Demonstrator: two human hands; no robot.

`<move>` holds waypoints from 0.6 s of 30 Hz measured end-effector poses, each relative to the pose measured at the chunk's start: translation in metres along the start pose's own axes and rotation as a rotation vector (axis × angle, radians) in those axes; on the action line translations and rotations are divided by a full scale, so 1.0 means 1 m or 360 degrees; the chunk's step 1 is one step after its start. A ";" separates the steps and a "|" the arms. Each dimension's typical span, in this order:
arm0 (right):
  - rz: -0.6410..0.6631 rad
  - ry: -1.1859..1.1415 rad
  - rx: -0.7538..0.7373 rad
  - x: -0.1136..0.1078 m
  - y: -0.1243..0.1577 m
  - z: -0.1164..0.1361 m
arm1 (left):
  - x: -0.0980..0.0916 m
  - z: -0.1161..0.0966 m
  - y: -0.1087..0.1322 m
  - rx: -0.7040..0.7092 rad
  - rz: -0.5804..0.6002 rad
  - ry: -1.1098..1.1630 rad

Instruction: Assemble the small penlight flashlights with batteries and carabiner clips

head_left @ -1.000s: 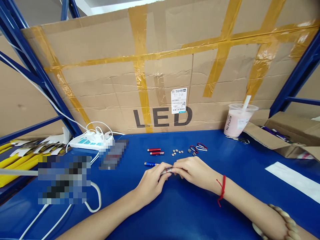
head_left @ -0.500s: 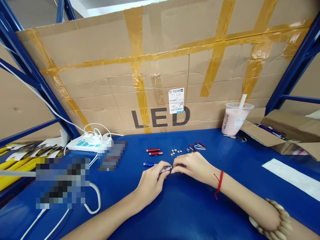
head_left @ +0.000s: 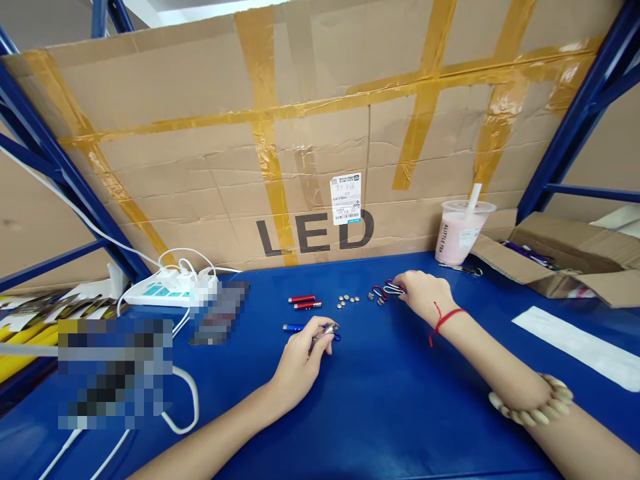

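Observation:
My left hand (head_left: 305,347) is closed around a small silvery cylinder (head_left: 327,330), its lower part hidden by the fingers. Just below the fingertips shows a blue looped piece (head_left: 337,337), possibly a carabiner clip. A slim blue tube (head_left: 292,327) lies behind the left hand, partly covered by it. My right hand (head_left: 423,293) reaches farther back, thumb and fingertips pinched at a carabiner clip (head_left: 394,289) on the table. A red carabiner (head_left: 379,293) lies beside that one. Two red metal tubes (head_left: 305,303) and several button cells (head_left: 346,300) lie between the hands, farther back.
A drink cup with straw (head_left: 457,233) stands at the back right, keys (head_left: 463,269) before it. An open carton (head_left: 560,267) and white strip (head_left: 575,347) are at right. On the left lie a power strip (head_left: 160,291), cables and blurred items. Cardboard (head_left: 210,187) walls the back.
My right hand has left the silvery cylinder and moved right and back to the carabiners. My left hand still holds the cylinder, now tilted more upward. The view has shifted slightly.

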State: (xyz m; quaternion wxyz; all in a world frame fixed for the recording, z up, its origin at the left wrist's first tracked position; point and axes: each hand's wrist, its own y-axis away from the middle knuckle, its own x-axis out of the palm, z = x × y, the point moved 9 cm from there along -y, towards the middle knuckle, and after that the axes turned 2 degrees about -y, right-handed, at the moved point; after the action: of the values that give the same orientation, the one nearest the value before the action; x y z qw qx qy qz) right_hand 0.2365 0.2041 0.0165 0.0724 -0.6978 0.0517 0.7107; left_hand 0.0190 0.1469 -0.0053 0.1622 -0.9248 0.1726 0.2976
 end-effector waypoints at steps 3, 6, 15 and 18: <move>0.0037 -0.0027 -0.0055 0.006 -0.001 0.002 | -0.005 0.000 0.000 -0.0031 -0.0068 0.0092; 0.0035 -0.0016 -0.0061 0.005 0.000 0.002 | -0.008 0.001 0.001 -0.0055 -0.0115 0.0162; 0.0059 0.0020 -0.0024 0.007 0.002 0.005 | 0.002 0.016 -0.003 -0.0164 -0.0077 0.0447; 0.0027 0.0035 -0.0023 0.006 0.003 0.007 | 0.002 0.014 -0.003 -0.0151 -0.0082 0.0490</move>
State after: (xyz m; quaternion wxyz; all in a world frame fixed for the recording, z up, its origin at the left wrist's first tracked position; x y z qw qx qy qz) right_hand 0.2290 0.2026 0.0103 0.0608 -0.7056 0.0534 0.7040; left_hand 0.0144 0.1546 -0.0165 0.0975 -0.9703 0.1573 0.1558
